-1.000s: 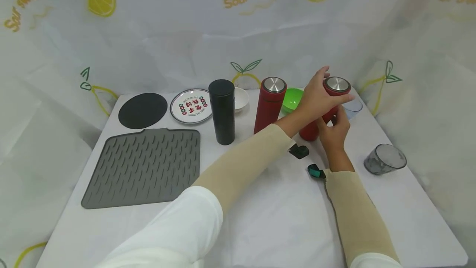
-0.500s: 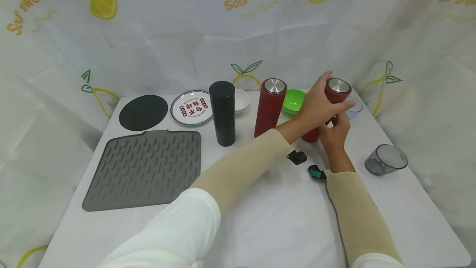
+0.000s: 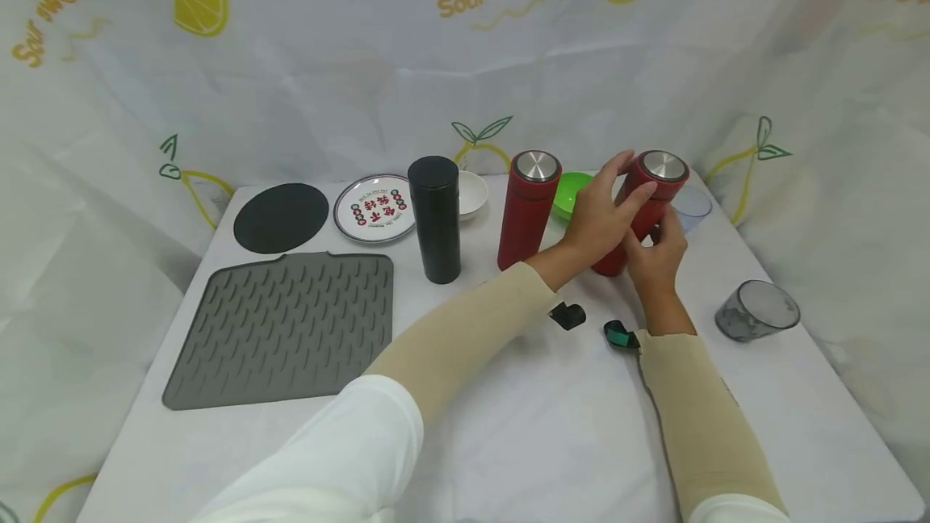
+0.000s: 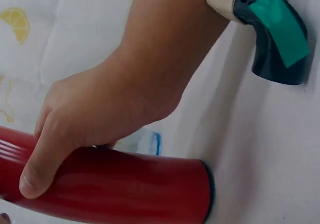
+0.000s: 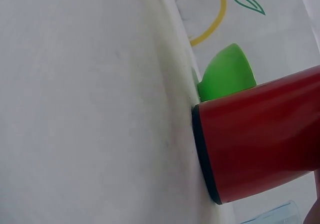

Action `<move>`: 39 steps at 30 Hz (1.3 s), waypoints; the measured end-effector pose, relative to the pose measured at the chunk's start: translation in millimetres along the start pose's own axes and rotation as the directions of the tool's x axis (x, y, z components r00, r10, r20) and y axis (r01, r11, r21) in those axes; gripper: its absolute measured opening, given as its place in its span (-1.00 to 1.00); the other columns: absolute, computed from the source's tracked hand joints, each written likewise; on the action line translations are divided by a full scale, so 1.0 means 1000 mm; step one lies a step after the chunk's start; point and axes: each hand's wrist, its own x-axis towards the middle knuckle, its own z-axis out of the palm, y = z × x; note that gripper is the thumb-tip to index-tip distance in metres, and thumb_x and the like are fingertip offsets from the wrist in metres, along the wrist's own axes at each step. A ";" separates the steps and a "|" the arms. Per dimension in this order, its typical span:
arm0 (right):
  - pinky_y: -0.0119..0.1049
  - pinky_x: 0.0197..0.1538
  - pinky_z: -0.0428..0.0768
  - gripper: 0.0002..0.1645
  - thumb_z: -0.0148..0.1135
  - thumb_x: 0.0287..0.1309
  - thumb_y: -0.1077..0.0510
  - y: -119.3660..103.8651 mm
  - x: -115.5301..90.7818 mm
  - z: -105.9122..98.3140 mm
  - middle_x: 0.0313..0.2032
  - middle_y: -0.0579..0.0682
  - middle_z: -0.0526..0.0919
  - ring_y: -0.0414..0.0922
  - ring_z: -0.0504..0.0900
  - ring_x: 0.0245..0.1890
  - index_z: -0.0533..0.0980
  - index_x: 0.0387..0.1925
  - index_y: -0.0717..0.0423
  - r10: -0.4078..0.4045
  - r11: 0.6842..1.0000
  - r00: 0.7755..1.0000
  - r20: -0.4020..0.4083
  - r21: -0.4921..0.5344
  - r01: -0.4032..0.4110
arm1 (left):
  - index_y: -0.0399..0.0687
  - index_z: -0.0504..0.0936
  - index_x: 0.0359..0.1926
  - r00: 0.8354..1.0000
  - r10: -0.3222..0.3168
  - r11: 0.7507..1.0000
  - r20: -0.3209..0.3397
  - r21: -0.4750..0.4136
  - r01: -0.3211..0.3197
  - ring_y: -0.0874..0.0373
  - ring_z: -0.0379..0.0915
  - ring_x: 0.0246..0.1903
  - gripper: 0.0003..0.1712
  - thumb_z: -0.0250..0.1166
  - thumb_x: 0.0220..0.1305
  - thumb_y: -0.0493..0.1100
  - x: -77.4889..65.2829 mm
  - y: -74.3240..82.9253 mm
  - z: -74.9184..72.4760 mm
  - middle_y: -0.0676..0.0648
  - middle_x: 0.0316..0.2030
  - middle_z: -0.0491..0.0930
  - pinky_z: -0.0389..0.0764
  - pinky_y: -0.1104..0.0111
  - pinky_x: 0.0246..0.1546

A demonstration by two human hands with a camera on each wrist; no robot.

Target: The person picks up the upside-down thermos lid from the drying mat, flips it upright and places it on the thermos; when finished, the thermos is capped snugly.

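Note:
A red thermos (image 3: 613, 261) with a silver-topped lid stands upright on the table. My right hand (image 3: 657, 261) grips it around the middle; the left wrist view also shows this hand (image 4: 95, 104) wrapped on the red thermos body (image 4: 140, 184). The left hand (image 3: 596, 220) holds the thermos near its lid (image 3: 664, 164), thumb across the front and fingers at the far left side. Those fingertips are partly hidden. In the right wrist view the lower thermos (image 5: 255, 139) shows, its base on the cloth. A second red thermos (image 3: 526, 212) stands left of the hands.
A black thermos (image 3: 436, 224), white bowl (image 3: 472, 194) and green bowl (image 3: 570, 192) stand along the back. Farther left lie a printed plate (image 3: 374, 208), black disc (image 3: 282, 218) and grey ridged mat (image 3: 283, 329). To the right are a clear cup (image 3: 692, 204) and grey glass (image 3: 757, 311).
My left hand has turned and shifted left and slightly down around the lid, its thumb drawn back toward the thermos front. The right hand keeps its grip, and the thermos stays about where it was.

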 end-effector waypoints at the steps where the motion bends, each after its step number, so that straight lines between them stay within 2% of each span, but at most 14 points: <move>1: -0.50 -0.22 0.44 -0.45 0.33 0.00 0.21 0.001 0.000 0.001 -0.19 -0.27 0.51 -0.29 0.45 -0.26 0.49 0.02 0.46 0.008 1.000 1.000 0.005 -0.001 -0.008 | -0.05 0.20 0.43 1.000 -0.020 1.000 0.022 -0.008 0.020 0.47 0.29 0.16 -0.18 0.36 0.26 0.02 0.002 0.002 0.001 0.08 0.23 0.44 0.30 0.61 0.12; 5: -0.47 -0.20 0.44 -0.50 0.28 0.04 0.27 0.003 -0.002 0.005 -0.18 -0.16 0.54 -0.28 0.42 -0.25 0.49 0.07 0.33 0.046 0.999 0.998 0.031 -0.012 -0.046 | 0.16 0.07 0.49 0.983 -0.165 0.986 0.079 0.008 0.165 0.46 0.35 0.02 0.09 0.49 0.04 0.12 0.017 0.010 0.006 0.19 0.14 0.42 0.43 0.60 -0.06; 7: -0.47 -0.15 0.47 -0.51 0.28 0.06 0.28 0.004 -0.002 0.006 -0.16 -0.10 0.55 -0.28 0.45 -0.22 0.50 0.08 0.30 0.054 0.999 0.998 0.040 -0.009 -0.054 | 0.22 0.03 0.49 0.977 -0.194 0.981 0.086 0.043 0.191 0.46 0.34 0.01 0.16 0.52 -0.03 0.17 0.025 0.012 0.008 0.24 0.13 0.40 0.43 0.60 -0.09; 10: -0.46 -0.05 0.50 -0.50 0.29 0.06 0.29 0.004 -0.002 0.004 -0.12 -0.06 0.58 -0.27 0.49 -0.16 0.50 0.08 0.31 0.045 0.999 0.998 0.041 0.004 -0.045 | 0.20 0.08 0.46 0.984 -0.171 0.982 0.048 0.093 0.166 0.49 0.30 0.01 0.14 0.53 -0.06 0.20 0.027 0.010 0.008 0.25 0.11 0.37 0.41 0.62 -0.09; 13: -0.49 -0.10 0.50 -0.50 0.33 0.04 0.28 0.004 -0.001 0.001 -0.15 -0.08 0.58 -0.29 0.51 -0.20 0.50 0.04 0.40 0.015 1.000 0.999 0.029 0.002 -0.015 | 0.07 0.23 0.40 0.996 -0.093 0.991 -0.011 0.094 0.093 0.51 0.27 0.04 0.01 0.54 -0.02 0.13 0.017 0.003 0.005 0.19 0.11 0.41 0.38 0.65 -0.03; 16: -0.52 -0.14 0.49 -0.49 0.36 0.03 0.26 0.005 0.000 -0.001 -0.15 -0.17 0.56 -0.31 0.51 -0.21 0.49 0.02 0.44 -0.005 1.000 1.000 0.018 -0.003 0.005 | 0.00 0.33 0.35 0.998 -0.034 0.998 -0.046 0.059 0.037 0.54 0.27 0.09 -0.13 0.50 0.07 0.05 0.007 -0.002 0.001 0.13 0.13 0.49 0.34 0.63 0.06; 20: -0.50 -0.19 0.46 -0.49 0.34 0.04 0.24 0.006 0.001 0.000 -0.14 -0.26 0.52 -0.28 0.47 -0.24 0.49 0.03 0.42 -0.008 1.000 1.000 0.024 -0.001 0.008 | -0.01 0.34 0.37 0.999 -0.037 0.999 -0.010 0.036 0.037 0.51 0.33 0.07 -0.19 0.45 0.15 0.05 0.005 -0.001 0.000 0.13 0.12 0.52 0.37 0.61 0.04; 23: -0.48 -0.26 0.40 -0.50 0.30 0.05 0.24 0.008 0.000 0.003 -0.21 -0.25 0.50 -0.24 0.41 -0.31 0.49 0.04 0.37 0.005 1.000 0.999 0.034 -0.009 -0.004 | 0.04 0.29 0.39 0.993 -0.115 0.993 0.037 0.041 0.114 0.48 0.36 -0.01 -0.09 0.49 0.06 0.10 0.012 0.004 0.004 0.17 0.09 0.48 0.44 0.62 -0.09; 26: -0.48 -0.21 0.42 -0.49 0.30 0.05 0.25 0.009 -0.002 0.007 -0.20 -0.15 0.53 -0.23 0.42 -0.29 0.49 0.07 0.33 0.025 1.000 0.999 0.045 0.000 -0.025 | 0.05 0.30 0.37 0.983 -0.175 0.983 0.057 0.073 0.171 0.47 0.35 -0.06 -0.04 0.53 -0.02 0.14 0.021 0.007 0.006 0.20 0.06 0.44 0.44 0.65 -0.18; 28: -0.49 -0.11 0.47 -0.48 0.31 0.06 0.25 0.009 -0.001 0.009 -0.14 -0.08 0.57 -0.25 0.47 -0.22 0.50 0.10 0.28 0.047 0.999 0.997 0.054 0.008 -0.048 | 0.07 0.37 0.31 0.980 -0.194 0.976 0.052 0.112 0.187 0.47 0.33 -0.07 -0.09 0.54 -0.04 0.15 0.027 0.008 0.005 0.20 0.05 0.40 0.43 0.66 -0.20; 31: -0.45 -0.01 0.51 -0.45 0.37 0.06 0.22 0.009 0.000 0.010 -0.07 -0.01 0.59 -0.27 0.51 -0.12 0.50 0.12 0.24 0.070 0.997 0.995 0.069 0.011 -0.071 | 0.04 0.41 0.31 0.981 -0.189 0.970 0.052 0.168 0.178 0.43 0.30 -0.05 -0.11 0.53 -0.03 0.15 0.030 0.007 -0.001 0.13 0.06 0.37 0.44 0.65 -0.19; 34: -0.48 -0.01 0.50 -0.44 0.41 0.05 0.18 0.008 0.000 0.007 -0.07 0.00 0.60 -0.27 0.51 -0.14 0.51 0.11 0.24 0.071 0.997 0.995 0.072 0.004 -0.072 | 0.06 0.28 0.43 0.976 -0.191 0.969 0.101 0.179 0.171 0.43 0.29 0.06 -0.02 0.49 0.04 0.15 0.027 0.005 -0.008 0.13 0.16 0.36 0.44 0.61 -0.07; 36: -0.48 -0.03 0.50 -0.42 0.42 0.05 0.16 0.008 0.001 0.004 -0.07 0.02 0.60 -0.27 0.51 -0.15 0.50 0.11 0.26 0.059 0.998 0.995 0.074 0.013 -0.061 | 0.04 0.14 0.49 0.978 -0.152 0.975 0.140 0.184 0.126 0.41 0.24 0.20 -0.03 0.40 0.17 0.14 0.021 0.003 -0.012 0.11 0.27 0.33 0.36 0.59 0.07; 39: -0.47 -0.02 0.50 -0.40 0.42 0.05 0.14 0.011 0.003 0.001 -0.02 0.05 0.61 -0.25 0.53 -0.12 0.49 0.15 0.20 0.066 0.997 0.995 0.081 0.035 -0.069 | -0.06 0.05 0.51 0.982 -0.068 0.977 0.177 0.213 0.029 0.41 0.05 0.34 -0.19 0.20 0.39 0.02 0.005 0.003 -0.021 0.07 0.40 0.21 0.12 0.60 0.23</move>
